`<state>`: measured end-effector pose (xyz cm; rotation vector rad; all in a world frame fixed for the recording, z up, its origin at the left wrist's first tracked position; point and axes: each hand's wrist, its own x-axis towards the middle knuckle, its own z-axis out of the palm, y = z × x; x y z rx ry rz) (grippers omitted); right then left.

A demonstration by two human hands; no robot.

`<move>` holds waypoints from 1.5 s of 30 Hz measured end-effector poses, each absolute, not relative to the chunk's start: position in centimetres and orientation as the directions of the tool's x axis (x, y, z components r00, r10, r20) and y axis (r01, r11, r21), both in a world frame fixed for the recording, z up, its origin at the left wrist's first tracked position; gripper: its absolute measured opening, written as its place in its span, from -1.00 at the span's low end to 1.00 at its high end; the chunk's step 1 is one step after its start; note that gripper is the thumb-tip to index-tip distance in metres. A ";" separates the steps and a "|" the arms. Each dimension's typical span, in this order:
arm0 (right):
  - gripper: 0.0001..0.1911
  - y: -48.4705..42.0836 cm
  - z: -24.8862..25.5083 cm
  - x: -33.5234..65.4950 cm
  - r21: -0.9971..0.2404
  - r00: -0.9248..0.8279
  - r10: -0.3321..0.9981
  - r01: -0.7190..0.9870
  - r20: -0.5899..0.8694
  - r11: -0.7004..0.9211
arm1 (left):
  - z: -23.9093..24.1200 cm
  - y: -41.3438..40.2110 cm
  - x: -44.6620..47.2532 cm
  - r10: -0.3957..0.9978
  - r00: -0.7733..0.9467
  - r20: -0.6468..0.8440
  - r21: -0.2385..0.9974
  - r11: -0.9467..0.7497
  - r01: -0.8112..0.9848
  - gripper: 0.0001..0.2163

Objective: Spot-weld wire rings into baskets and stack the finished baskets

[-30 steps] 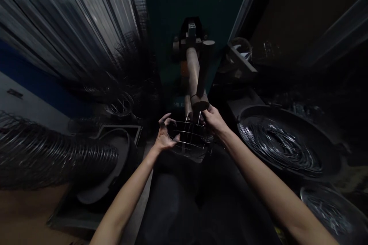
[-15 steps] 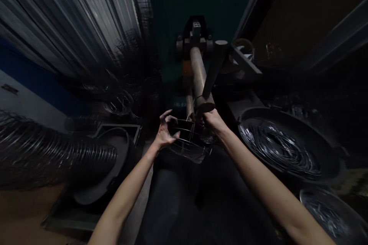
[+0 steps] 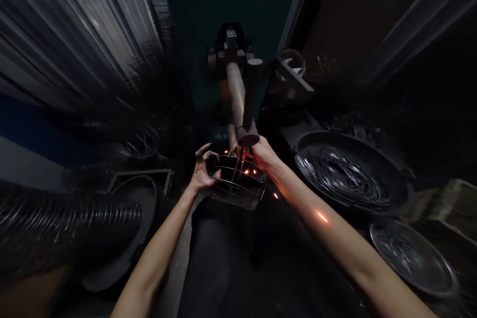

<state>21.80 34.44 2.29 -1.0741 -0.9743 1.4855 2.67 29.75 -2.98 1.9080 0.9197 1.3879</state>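
A wire basket frame [image 3: 234, 184] sits under the tip of a brown welder arm [image 3: 235, 99] on a dark green machine [image 3: 231, 25]. My left hand [image 3: 201, 174] curls round the frame's left rim, fingers bent. The frame's right side, just below the arm's round end [image 3: 248, 138], is gripped by my right hand [image 3: 263, 154]. Orange sparks [image 3: 246, 171] glow at the wires between both hands, and one streaks over my right forearm.
A large dark pan [image 3: 391, 198] of loose wire pieces stands on the right, with a smaller round tray [image 3: 413, 258] nearer me. Stacked wire rings [image 3: 67, 218] lie on the left, and more wire frames [image 3: 141, 139] pile behind them. Corrugated sheet [image 3: 74, 25] lines the left wall.
The upper lever has swung back down against the arm, and sparks now fly at the wire frame. Both hands keep their hold on the frame.
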 end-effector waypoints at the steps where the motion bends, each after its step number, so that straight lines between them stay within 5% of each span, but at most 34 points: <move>1: -0.79 34.7 2.5 21.8 -0.948 -0.083 0.984 -0.269 -0.156 -0.173 | -2.9 29.8 2.6 0.810 0.215 0.545 0.791 -0.582 0.188 -0.29; 7: -0.88 36.1 5.3 23.7 -0.925 -0.096 0.941 -0.178 -0.324 -0.336 | -2.8 29.2 2.7 0.766 0.269 0.584 0.691 -0.643 0.331 -0.28; 11: -0.79 33.8 6.7 26.8 -0.919 -0.081 0.918 0.114 -0.388 -0.378 | -3.8 24.1 4.5 0.671 0.425 0.608 0.483 -0.737 0.473 -0.33; 15: -0.70 26.9 7.4 29.7 -0.768 -0.154 0.963 0.636 -0.222 -0.076 | -2.7 17.2 6.2 0.454 0.786 0.419 0.269 -0.889 0.370 -0.35; 17: -0.67 22.7 8.5 30.6 -0.622 -0.342 0.926 0.763 -0.157 0.176 | -0.7 15.7 6.0 0.411 0.766 0.494 0.227 -0.911 0.343 -0.34; 19: -0.69 19.3 9.9 31.6 -0.529 -0.553 0.827 0.734 -0.104 0.425 | 1.5 16.2 5.4 0.567 0.532 0.629 0.308 -0.810 0.499 -0.31; 21: -0.71 17.8 10.9 32.6 -0.460 -0.676 0.737 0.659 -0.016 0.595 | 3.5 17.5 4.7 0.738 0.294 0.607 0.493 -0.640 0.588 -0.36; 25: -0.69 20.3 9.4 34.1 -0.420 -0.657 0.745 0.647 0.116 0.637 | 6.6 17.1 5.7 0.955 0.244 0.167 0.901 -0.248 0.355 -0.60; 27: -0.71 23.0 7.1 33.7 -0.473 -0.615 0.782 0.663 0.097 0.580 | 7.5 15.4 8.2 0.972 0.228 -0.061 0.990 0.030 0.135 -0.62; 30: -0.71 26.4 3.9 31.4 -0.555 -0.569 0.819 0.659 0.075 0.508 | 7.5 13.8 12.9 0.929 0.247 -0.276 0.928 0.324 -0.182 -0.61; 34: -0.63 28.4 1.8 28.1 -0.533 -0.572 0.811 0.650 0.126 0.542 | 5.9 15.6 16.5 0.919 0.200 -0.341 0.807 0.395 -0.439 -0.60; 38: -0.54 29.3 1.3 27.6 -0.436 -0.628 0.777 0.692 0.027 0.575 | 4.3 18.4 14.9 0.930 0.189 -0.316 0.885 0.360 -0.296 -0.61; 45: -0.48 28.9 0.8 28.2 -0.450 -0.628 0.775 0.673 0.071 0.587 | 3.4 19.7 11.1 0.885 0.346 -0.311 0.930 0.359 -0.083 -0.68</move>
